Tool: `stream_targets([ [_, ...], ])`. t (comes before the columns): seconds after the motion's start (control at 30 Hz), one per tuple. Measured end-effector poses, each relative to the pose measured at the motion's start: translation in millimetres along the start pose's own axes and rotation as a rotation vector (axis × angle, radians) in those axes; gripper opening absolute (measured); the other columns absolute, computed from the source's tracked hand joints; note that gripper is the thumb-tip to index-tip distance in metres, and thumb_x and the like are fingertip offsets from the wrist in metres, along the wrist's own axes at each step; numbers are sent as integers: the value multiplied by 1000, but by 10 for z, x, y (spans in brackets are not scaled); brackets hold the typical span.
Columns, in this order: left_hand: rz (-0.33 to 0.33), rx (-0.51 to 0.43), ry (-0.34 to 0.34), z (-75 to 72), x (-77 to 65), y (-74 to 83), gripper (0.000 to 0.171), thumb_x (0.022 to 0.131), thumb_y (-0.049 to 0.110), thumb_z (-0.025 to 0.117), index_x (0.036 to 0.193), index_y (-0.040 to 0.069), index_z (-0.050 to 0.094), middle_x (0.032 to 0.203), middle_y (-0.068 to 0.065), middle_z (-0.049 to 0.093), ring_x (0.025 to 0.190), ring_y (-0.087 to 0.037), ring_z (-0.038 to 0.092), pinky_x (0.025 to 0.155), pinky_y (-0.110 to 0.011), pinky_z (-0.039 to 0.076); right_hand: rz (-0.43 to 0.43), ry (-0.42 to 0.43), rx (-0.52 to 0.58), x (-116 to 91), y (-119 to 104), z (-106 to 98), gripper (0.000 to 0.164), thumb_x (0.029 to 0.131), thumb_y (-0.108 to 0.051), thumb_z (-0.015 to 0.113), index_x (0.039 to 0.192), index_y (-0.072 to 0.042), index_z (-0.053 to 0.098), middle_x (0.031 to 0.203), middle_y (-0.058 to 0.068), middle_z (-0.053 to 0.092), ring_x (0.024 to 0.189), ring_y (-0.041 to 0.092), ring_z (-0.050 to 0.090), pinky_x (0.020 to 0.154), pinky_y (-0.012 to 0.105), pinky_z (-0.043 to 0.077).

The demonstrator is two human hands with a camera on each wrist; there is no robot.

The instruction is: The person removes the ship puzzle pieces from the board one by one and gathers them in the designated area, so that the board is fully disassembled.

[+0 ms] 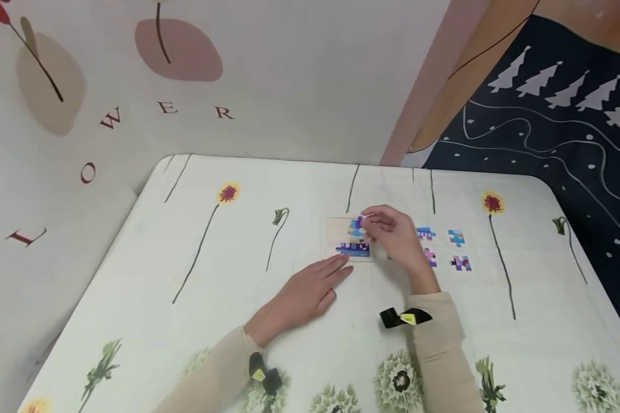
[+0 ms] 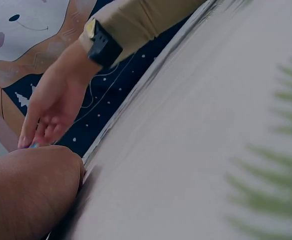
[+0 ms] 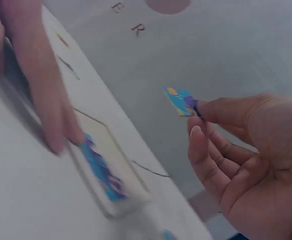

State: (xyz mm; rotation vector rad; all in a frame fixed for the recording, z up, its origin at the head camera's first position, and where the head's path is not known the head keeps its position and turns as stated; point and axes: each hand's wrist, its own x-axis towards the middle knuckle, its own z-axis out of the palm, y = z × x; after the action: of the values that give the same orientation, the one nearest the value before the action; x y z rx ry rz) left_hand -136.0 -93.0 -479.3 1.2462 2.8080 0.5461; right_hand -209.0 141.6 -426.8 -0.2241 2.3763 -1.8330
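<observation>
My right hand (image 1: 396, 236) pinches a blue and purple jigsaw puzzle piece (image 3: 177, 100) between thumb and fingertips, raised above a shallow pale puzzle tray (image 1: 335, 228). Joined puzzle pieces (image 1: 353, 250) lie along the tray's near side. Outstretched fingers of my left hand (image 1: 310, 291) rest at the tray's near edge, by those pieces. In the left wrist view, the back of the left hand (image 2: 30, 192) hides the tray and most of the held piece. The right wrist view blurs the tray (image 3: 104, 131) and the left fingers.
Several loose puzzle pieces lie right of the tray, among them a blue one (image 1: 456, 237) and a pink-purple one (image 1: 461, 263); the right hand partly covers others. The white flower-print tabletop (image 1: 227, 338) meets a patterned wall hanging (image 1: 299, 86) at the back.
</observation>
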Motion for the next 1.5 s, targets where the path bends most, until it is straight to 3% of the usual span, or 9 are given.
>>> stream_targets([
  [0.1,7,20,3,8,26,0,52,107,18,44,158,7,43,167,-10,33,155,-23,29,126,-35,24,16,-6,-72,-159,-36,-239,27,102,-10,67,125,4,65,103,20,72,79,26,69,69,28,60],
  [0.23,1,36,3,-5,22,-22,52,106,18,46,157,7,44,166,-9,34,154,-22,30,126,-34,25,89,-78,-121,-382,25,-471,25,101,-8,67,119,8,64,95,18,71,75,20,69,69,28,60],
  [0.5,-11,-3,-9,6,-7,-15,53,107,18,44,158,8,42,167,-8,32,155,-22,27,127,-34,22,205,-149,-174,-648,242,-609,15,98,-2,68,107,9,64,88,13,71,72,21,71,69,29,62],
  [0.7,-36,-33,-28,-16,-24,10,53,107,19,44,159,8,41,168,-8,31,156,-21,26,127,-35,21,208,-143,-258,-668,329,-563,12,98,-3,70,102,7,65,86,11,70,70,20,71,72,27,61],
  [1.1,-28,-33,-22,-23,-2,3,52,108,18,43,159,8,41,168,-7,30,156,-21,25,127,-34,21,204,-96,-430,-688,269,-486,5,97,-3,70,100,1,69,81,7,68,68,19,67,70,30,53],
  [1.3,-26,-26,-17,-42,-15,-1,52,108,18,43,159,8,41,168,-8,31,156,-21,26,127,-35,23,104,-91,-560,-566,121,-337,3,99,-5,68,100,-3,68,87,8,66,69,18,58,56,30,50],
  [1.5,-23,-23,-15,-9,-29,18,52,108,18,42,159,8,42,168,-8,32,156,-20,26,126,-34,23,39,-136,-441,-260,30,-4,17,108,-14,56,114,-4,69,72,7,61,55,19,57,50,30,48],
])
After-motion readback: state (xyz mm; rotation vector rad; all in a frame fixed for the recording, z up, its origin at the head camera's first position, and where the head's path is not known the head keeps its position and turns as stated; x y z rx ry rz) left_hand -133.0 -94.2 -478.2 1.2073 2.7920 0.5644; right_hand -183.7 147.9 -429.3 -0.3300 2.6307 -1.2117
